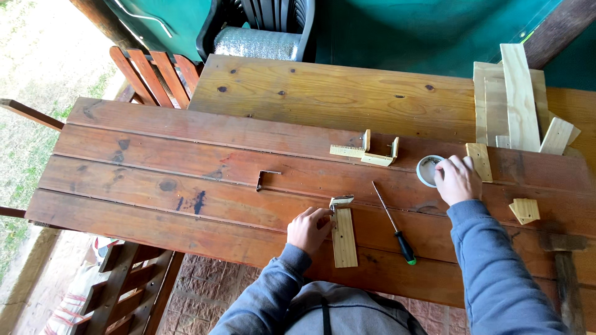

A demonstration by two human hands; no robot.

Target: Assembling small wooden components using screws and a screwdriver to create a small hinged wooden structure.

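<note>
the landmark here is the short pale wood strip (344,237) lying flat on the reddish plank surface (186,180), its long axis running from the near edge away toward the far side, nearly straight, with a small metal bracket (341,200) at its far end. the left hand (308,229) rests just left of the strip, fingers curled and touching the strip's edge beside the bracket. right of the strip, close by, a screwdriver (391,223) lies slanted, green-tipped black handle nearest the person, tip pointing away and to the left. further right and beyond the strip, the right hand (457,180) sits with fingers bent over the rim of a small round white container (426,170); whether it grips it, i cannot tell
</note>
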